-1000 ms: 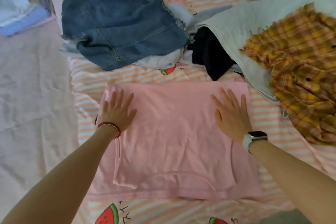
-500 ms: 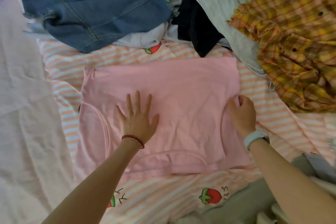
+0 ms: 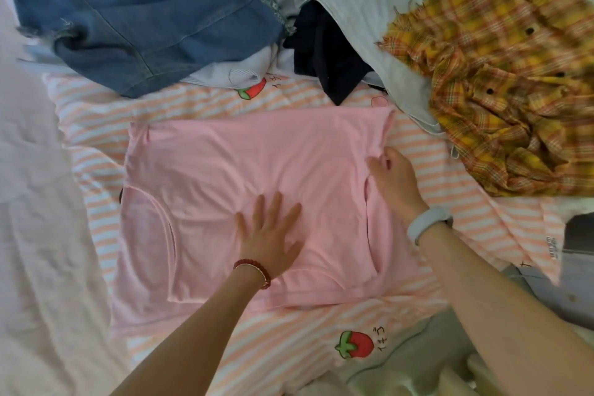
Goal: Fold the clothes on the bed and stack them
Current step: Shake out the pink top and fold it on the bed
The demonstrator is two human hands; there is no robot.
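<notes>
- Presently, a pink T-shirt (image 3: 244, 164) lies flat on the striped bedsheet (image 3: 93, 112) near the middle of the bed, its sides already turned inward.
- Left hand (image 3: 270, 235) rests palm-down on the lower middle of the T-shirt, fingers (image 3: 276, 202) straight and spread, grasping nothing; a red bead bracelet (image 3: 254, 267) sits on that wrist.
- Right hand (image 3: 395, 180) is at the T-shirt's right edge, fingers curled and pinching a fold of the pink cloth; a pale wristband (image 3: 427, 223) sits on that wrist.
- Denim garment (image 3: 138, 16) lies crumpled at the far left of the bed, well apart from the T-shirt, on top of a white piece (image 3: 225, 74).
- Dark navy garment (image 3: 328, 58) lies just beyond the T-shirt's far right corner, partly under a light grey garment (image 3: 369, 0).
- Yellow plaid shirt (image 3: 514, 80) lies bunched at the far right, overlapping the grey garment.
- Strawberry prints (image 3: 355, 344) mark the bedsheet near and far.
</notes>
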